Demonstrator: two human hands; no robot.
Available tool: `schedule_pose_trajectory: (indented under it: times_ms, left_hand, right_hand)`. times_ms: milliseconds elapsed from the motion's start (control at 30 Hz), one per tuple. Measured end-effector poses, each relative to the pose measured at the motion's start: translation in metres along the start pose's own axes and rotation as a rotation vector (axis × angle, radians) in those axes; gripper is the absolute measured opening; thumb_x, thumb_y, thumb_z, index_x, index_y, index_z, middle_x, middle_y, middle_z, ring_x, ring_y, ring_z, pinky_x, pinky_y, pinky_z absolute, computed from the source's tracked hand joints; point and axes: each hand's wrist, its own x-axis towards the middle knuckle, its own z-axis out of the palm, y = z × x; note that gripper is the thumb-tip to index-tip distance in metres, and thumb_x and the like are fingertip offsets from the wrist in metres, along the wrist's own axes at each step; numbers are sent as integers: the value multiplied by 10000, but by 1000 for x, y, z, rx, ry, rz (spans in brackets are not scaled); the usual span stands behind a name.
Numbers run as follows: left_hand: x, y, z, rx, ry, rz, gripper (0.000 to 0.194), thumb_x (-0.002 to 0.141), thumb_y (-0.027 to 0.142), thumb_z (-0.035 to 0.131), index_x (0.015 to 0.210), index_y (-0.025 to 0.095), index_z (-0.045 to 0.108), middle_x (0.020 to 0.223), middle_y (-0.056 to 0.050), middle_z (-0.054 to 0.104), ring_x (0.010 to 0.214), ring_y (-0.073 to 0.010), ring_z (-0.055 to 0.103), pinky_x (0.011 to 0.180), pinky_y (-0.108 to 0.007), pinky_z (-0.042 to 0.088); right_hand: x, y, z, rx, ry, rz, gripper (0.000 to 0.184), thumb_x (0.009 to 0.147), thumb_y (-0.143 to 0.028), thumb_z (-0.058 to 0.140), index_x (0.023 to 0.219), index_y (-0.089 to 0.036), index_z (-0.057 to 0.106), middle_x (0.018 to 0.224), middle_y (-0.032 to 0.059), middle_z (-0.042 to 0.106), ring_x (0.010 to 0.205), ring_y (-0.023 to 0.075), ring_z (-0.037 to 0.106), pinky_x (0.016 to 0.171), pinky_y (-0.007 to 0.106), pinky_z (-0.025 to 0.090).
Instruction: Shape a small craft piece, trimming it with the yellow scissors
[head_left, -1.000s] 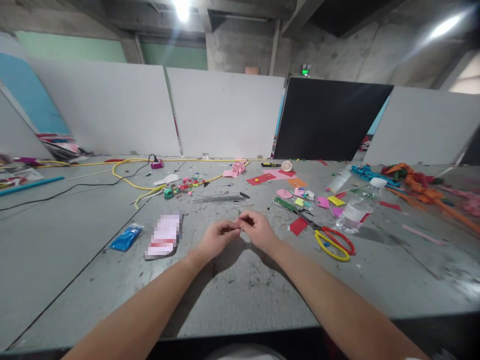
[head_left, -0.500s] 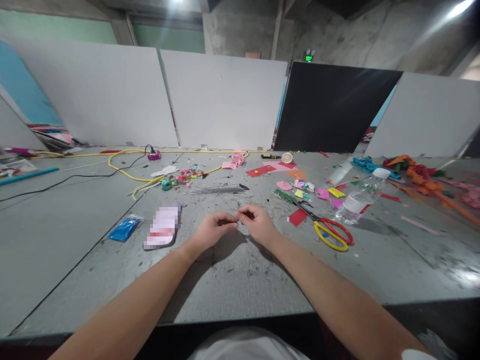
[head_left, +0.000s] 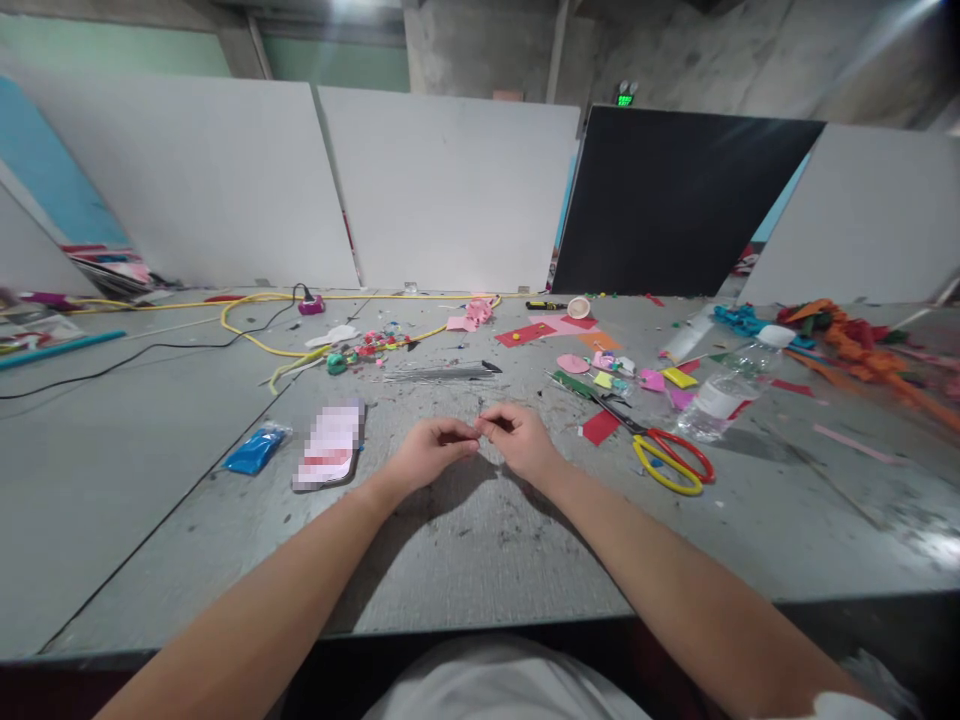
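Just above the grey table, my left hand (head_left: 433,452) and my right hand (head_left: 519,440) meet at the fingertips. Both are closed in a pinch, and whatever sits between the fingers is too small to make out. Beyond them lies a bundle of thin grey wires (head_left: 442,373). A phone-shaped item (head_left: 331,445), blurred on its face, rests left of my left hand, with a blue packet (head_left: 256,449) beside it. To the right of my right hand are scissors (head_left: 667,460) with one red and one yellow handle loop, near a red paper piece (head_left: 601,428).
A clear plastic bottle (head_left: 724,390) stands at the right, before orange crumpled strips (head_left: 855,345). Coloured paper scraps (head_left: 525,335) and a black-and-yellow cutter (head_left: 546,306) lie further back. A yellow cable (head_left: 247,345) curves across the left rear, and upright panels (head_left: 450,190) line the back.
The view has shifted slightly, so the table items appear a little higher and to the right. My hands keep the same pinched pose, fingertips together.
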Motion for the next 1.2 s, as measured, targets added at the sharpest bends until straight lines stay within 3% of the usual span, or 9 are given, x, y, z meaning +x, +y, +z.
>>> schedule_pose_trajectory:
  times_ms: [233, 533, 733, 833, 933, 1067, 1200]
  left_hand:
    - [-1, -1, -1, 73, 6, 20, 136, 733, 311, 780, 813, 209, 822, 773, -60, 771, 697, -193, 661, 667, -283, 493]
    - [-2, 0, -4, 312, -10, 213, 137, 825, 313, 712, 821, 217, 810, 771, -42, 763, 721, -189, 652, 673, -274, 465]
    - [-3, 1, -1, 271, 54, 177, 177, 826, 363, 692, 847, 206, 771, 836, -43, 774, 763, -191, 688, 702, -279, 529]
    - [0, 0, -6, 273, 113, 162, 205, 842, 388, 672, 874, 194, 730, 823, -40, 755, 749, -183, 696, 698, -286, 556]
    - [6, -2, -14, 222, 205, 148, 220, 854, 406, 656, 871, 187, 676, 775, -35, 713, 709, -176, 693, 680, -296, 575]
    - [10, -6, -23, 145, 343, 158, 225, 839, 405, 659, 892, 190, 624, 742, -20, 662, 691, -173, 688, 671, -308, 593]
    - [10, -7, -23, 159, 331, 164, 215, 841, 393, 655, 895, 190, 608, 732, -12, 653, 671, -157, 669, 648, -287, 576]
  right_hand:
    - [0, 1, 0, 19, 22, -37, 182, 860, -351, 681, 759, -215, 748, 738, 17, 697, 715, 169, 617, 720, 306, 495]
    - [1, -3, -2, -43, -58, -131, 165, 882, -303, 692, 765, -202, 750, 762, 32, 706, 712, 165, 614, 670, 291, 462]
    - [4, -10, -12, -109, -69, -184, 256, 957, -377, 609, 842, -193, 745, 788, 33, 706, 740, 161, 618, 674, 273, 457]
    - [27, -12, -32, -223, 45, -146, 296, 964, -396, 558, 915, -173, 746, 840, 54, 734, 757, 175, 638, 693, 279, 475]
    - [58, -10, -51, -513, 105, 39, 284, 971, -321, 521, 982, -146, 744, 902, 82, 762, 817, 193, 673, 750, 286, 491]
    - [78, 0, -52, -1036, -237, 279, 266, 989, -262, 543, 1098, -161, 763, 1088, 120, 777, 998, 221, 708, 823, 286, 488]
    - [71, 13, -38, -1160, -396, 329, 202, 947, -223, 636, 1021, -137, 803, 1115, 194, 762, 1009, 276, 728, 818, 313, 508]
